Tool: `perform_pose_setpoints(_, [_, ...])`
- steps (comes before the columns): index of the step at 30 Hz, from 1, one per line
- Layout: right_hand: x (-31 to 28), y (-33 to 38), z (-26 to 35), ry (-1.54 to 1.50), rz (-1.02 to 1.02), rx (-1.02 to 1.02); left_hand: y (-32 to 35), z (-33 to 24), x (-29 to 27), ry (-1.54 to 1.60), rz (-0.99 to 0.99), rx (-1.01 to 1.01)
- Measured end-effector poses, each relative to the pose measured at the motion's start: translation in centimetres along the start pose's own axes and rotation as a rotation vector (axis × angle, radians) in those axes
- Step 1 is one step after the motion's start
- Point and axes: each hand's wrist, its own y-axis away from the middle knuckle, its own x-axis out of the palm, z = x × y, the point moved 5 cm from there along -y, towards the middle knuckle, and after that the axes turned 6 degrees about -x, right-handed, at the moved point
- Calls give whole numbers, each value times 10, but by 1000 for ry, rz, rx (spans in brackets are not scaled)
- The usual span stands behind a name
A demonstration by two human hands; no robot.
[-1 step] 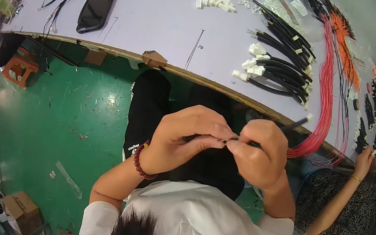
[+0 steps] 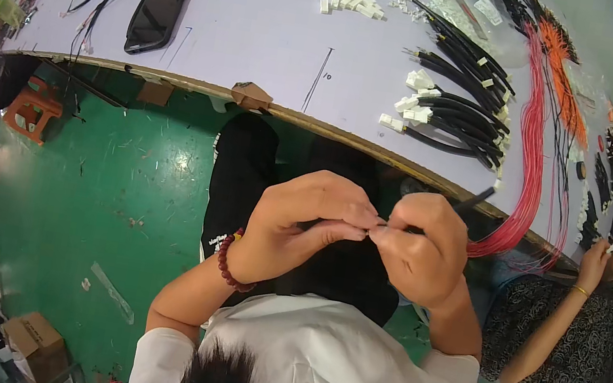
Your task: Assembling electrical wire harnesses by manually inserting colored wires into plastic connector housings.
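Note:
Both of my hands meet over my lap, fingertip to fingertip, just in front of the table edge. A short black cable (image 2: 475, 201) sticks out behind my right hand (image 2: 426, 246), whose thumb and fingers are closed round it. Opposite, my left hand (image 2: 312, 229) is pinched, thumb against forefinger. A small dark bit shows where the fingertips meet, but what the left fingers hold is too small and covered to name. On the table beyond lie black cables (image 2: 457, 123) with white connectors (image 2: 415, 111) on their ends.
Loose white connectors (image 2: 352, 3) lie farther back, beside a clear plastic bag (image 2: 486, 19). A black phone (image 2: 160, 12) rests at left. Red wires (image 2: 524, 162) hang over the edge at right, near a co-worker's hands (image 2: 605, 255). An orange stool (image 2: 35, 108) stands on the green floor.
The free end of the black cable behind my right hand has swung slightly left. My fingertips have shifted a little; both hands keep their pinch.

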Motion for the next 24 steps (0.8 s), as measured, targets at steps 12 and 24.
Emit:
perform_pose_setpoints(12, [17, 19, -16, -546, -6, 624, 14, 29, 4, 445, -67, -507])
perform_pose_setpoints(24, [34, 34, -17, -1119, -137, 1034, 13, 34, 0, 441, -24, -527])
